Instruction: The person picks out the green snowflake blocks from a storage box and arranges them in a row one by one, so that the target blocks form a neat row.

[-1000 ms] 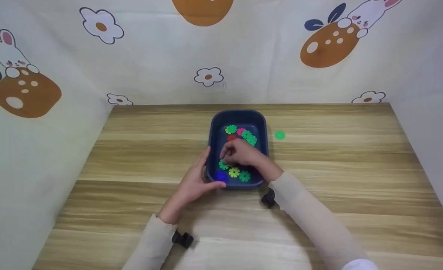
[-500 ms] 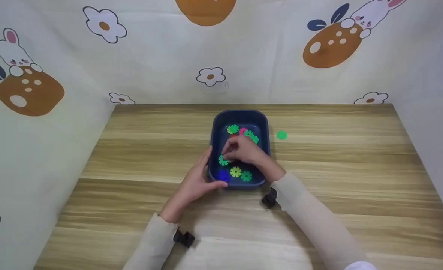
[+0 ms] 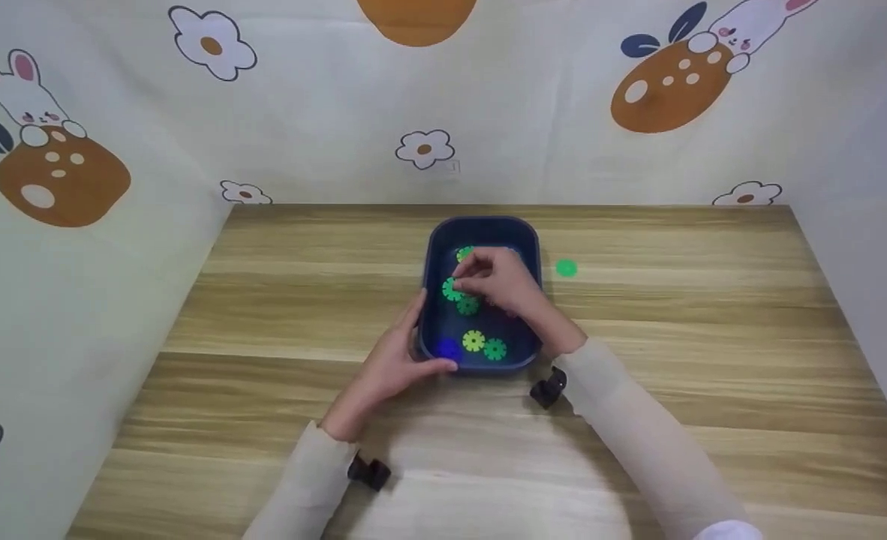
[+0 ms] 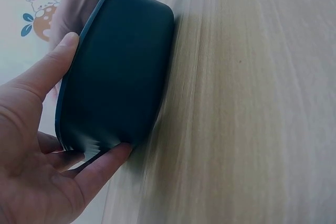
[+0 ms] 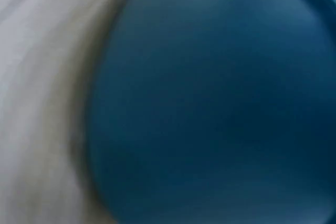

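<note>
A dark blue plastic tub (image 3: 481, 373) stands on the table with several notched, snowflake-shaped plastic discs inside. My left hand (image 3: 387, 367) grips its near left corner; in the left wrist view the thumb is at the rim and the fingers lie against the wall of the tub (image 4: 115, 66). Over the tub, my right hand (image 3: 497, 281) pinches a green notched disc (image 3: 452, 289) between thumb and fingertips. Just below it is another green disc (image 3: 467, 306). A yellow disc (image 3: 473, 340), a green disc (image 3: 494, 349) and a blue disc (image 3: 449, 349) lie at the near end.
One green disc (image 3: 566, 268) lies on the wooden table (image 3: 676, 315), right of the tub. At the tub's far end a green-and-yellow pair (image 3: 464, 255) shows partly behind the right hand. A patterned cloth (image 3: 323, 112) hangs behind the table. The tub's outer wall (image 5: 210, 103) fills most of the right wrist view.
My right hand has moved toward the tub's far end with the pinched green disc, now covering the discs there. Another green disc has come into view below it. The left hand stays on the tub.
</note>
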### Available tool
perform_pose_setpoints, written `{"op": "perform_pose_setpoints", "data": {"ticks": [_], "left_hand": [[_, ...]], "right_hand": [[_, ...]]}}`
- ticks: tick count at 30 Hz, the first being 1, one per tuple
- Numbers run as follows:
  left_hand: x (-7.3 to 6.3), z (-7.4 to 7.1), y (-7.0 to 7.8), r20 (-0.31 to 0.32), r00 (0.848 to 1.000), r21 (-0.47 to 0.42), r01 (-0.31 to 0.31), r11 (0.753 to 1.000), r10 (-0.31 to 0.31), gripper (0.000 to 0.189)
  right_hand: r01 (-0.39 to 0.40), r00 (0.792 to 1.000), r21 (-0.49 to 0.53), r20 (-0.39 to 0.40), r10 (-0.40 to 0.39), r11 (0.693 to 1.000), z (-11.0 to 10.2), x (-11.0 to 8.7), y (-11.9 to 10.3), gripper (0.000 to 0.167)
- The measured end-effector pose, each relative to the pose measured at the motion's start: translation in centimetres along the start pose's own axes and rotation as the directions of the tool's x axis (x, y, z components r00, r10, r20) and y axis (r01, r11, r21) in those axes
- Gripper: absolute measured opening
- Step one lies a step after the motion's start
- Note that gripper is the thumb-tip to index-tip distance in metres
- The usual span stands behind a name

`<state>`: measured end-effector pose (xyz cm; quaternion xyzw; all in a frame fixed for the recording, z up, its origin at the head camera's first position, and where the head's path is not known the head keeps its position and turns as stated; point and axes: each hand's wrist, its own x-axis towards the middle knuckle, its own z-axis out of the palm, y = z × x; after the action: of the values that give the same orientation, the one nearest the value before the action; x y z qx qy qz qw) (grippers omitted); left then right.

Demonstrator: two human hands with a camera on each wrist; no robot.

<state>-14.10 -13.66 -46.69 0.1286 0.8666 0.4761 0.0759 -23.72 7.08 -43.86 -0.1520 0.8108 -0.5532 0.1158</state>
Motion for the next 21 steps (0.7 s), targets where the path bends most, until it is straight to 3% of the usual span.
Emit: {"op": "perform_pose_setpoints", "data": {"ticks": [9, 21], "left_hand": [[0.1, 0.0, -0.1, -0.01, 1.0, 0.011, -0.022, 1.0, 0.022, 0.111], [0.1, 0.0, -0.1, -0.008, 1.0, 0.011, 0.01, 1.0, -0.01, 0.112]], "right_hand": [[0.055, 0.996, 0.035, -0.073, -0.053, 0.998, -2.1, -0.3, -0.8, 0.014], [-0.037, 0.986, 0.065, -0.158, 0.047, 0.997, -4.6, -0.9, -0.8, 0.017]]}}
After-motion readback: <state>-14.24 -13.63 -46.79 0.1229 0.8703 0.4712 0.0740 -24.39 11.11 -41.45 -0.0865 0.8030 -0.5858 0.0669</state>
